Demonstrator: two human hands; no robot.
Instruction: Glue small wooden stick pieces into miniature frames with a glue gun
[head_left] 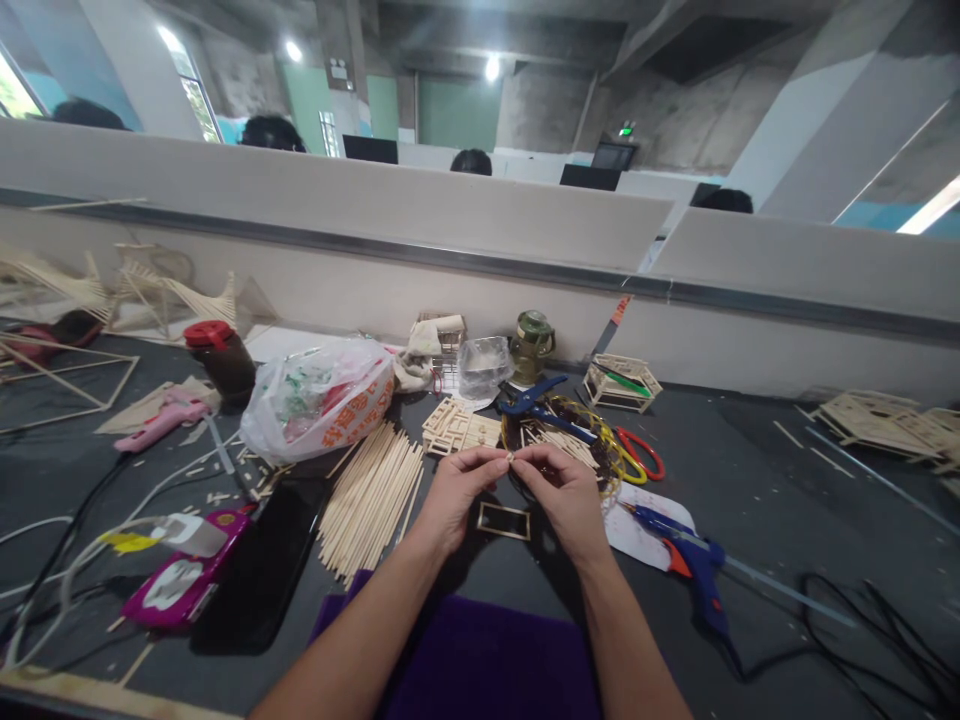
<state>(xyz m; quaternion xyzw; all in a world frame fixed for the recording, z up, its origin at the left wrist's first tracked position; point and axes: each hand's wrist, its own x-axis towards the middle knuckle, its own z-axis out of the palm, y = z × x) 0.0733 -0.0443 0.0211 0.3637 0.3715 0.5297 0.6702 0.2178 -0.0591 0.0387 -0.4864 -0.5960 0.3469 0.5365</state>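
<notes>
My left hand [466, 487] and my right hand [561, 492] meet above the table, thumbs and forefingers pinched together. Between their fingertips shows a tiny pale bit that looks like a short piece of wooden stick [511, 457], mostly hidden by the fingers. Just below them a small rectangular stick frame [504, 522] lies on the dark tabletop. To the left is a pile of wooden sticks [369, 505]. Behind the hands are a slatted stick model [450, 428] and a yellow-rimmed basket [616, 470] with short sticks inside. Blue cutters [534, 398] rest across the basket.
A blue glue gun [694, 565] with its cord lies right, near red-and-yellow-handled scissors [641, 458]. At left are a black phone [262, 570], a magenta power strip [184, 570], a pink glue gun [163, 422], a plastic bag [319, 395] and a red-lidded bottle [223, 362]. A partition [450, 215] stands behind.
</notes>
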